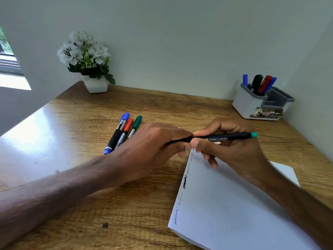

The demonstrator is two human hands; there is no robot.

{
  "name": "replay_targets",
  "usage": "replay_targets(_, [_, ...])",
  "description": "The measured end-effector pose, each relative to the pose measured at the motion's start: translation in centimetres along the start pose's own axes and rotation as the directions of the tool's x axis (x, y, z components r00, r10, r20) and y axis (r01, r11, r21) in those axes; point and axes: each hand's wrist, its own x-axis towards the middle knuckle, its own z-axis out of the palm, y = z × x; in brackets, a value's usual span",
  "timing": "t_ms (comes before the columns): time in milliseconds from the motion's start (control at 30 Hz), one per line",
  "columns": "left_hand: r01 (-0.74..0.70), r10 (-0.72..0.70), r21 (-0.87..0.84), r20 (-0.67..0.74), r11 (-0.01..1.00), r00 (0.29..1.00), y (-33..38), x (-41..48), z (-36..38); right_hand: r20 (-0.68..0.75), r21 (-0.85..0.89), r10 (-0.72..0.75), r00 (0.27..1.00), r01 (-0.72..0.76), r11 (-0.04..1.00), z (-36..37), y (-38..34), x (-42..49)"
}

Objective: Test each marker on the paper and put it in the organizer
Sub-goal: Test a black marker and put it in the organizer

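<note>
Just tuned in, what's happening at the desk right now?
A person holds a black pen with a teal end in both hands above the top of a paper pad. The left hand grips one end, the right hand the barrel; whether the cap is going on or off is unclear. Several test squiggles run down the pad's left edge. Three markers lie on the desk, and four stand in the organizer at the back right.
</note>
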Motion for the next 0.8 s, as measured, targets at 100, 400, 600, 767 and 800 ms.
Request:
replay_targets(100, [0.03,-0.031,-0.065,-0.016,0.997,0.999,0.4,0.1,0.1,-0.006,0.023,-0.048,0.999,0.048,0.999,0.1,0.1,-0.1])
replay_targets(400, [-0.024,0.023,-0.041,-0.025,0.999,0.999,1.3,0.5,-0.2,0.04,0.003,-0.035,0.999,0.035,0.999,-0.9,-0.2,0.1])
replay_targets(600, [0.144,-0.145,-0.007,-0.046,0.989,0.988,0.5,2.0,0.2,-0.037,-0.002,0.115,0.993,-0.116,0.993,-3.5,-0.8,1.0])
replay_targets(767, [0.243,-0.268,-0.147,-0.187,0.959,0.945,-0.3,2.8,0.0,-0.11,-0.206,0.138,0.984,-0.158,0.966,-6.7,-0.5,0.9])
replay_targets(800, [0.235,-0.269,-0.178,-0.197,0.955,0.943,0.0,3.1,0.1,-0.095,-0.285,0.135,0.986,-0.157,0.945,-7.1,-0.4,0.9])
